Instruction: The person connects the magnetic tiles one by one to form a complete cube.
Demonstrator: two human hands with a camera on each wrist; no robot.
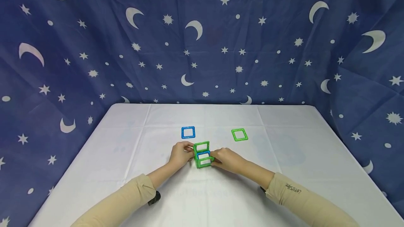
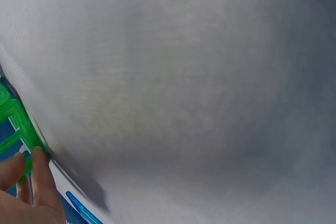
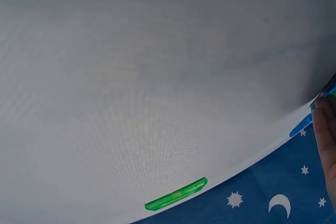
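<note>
A small structure of green magnetic tiles (image 1: pixel 198 163), square open frames joined at their edges, stands near the middle of the table, with a blue tile (image 1: pixel 203 152) among them. One green square rises upright at its back. My left hand (image 1: pixel 181 155) pinches the structure's left side; in the left wrist view, thumb and fingers (image 2: pixel 44 182) are at a green frame (image 2: pixel 22 119). On the opposite side, my right hand (image 1: pixel 228 159) holds the right edge between thumb and fingers. Only part of that hand (image 3: pixel 325 145) shows in the right wrist view, with its grip mostly cut off.
A loose blue square tile (image 1: pixel 188 137) lies behind the structure to the left. Farther right lies a loose green square tile (image 1: pixel 240 139). The white-covered table (image 1: pixel 157 115) ends at a dark blue curtain (image 1: pixel 214 38) with moons and stars.
</note>
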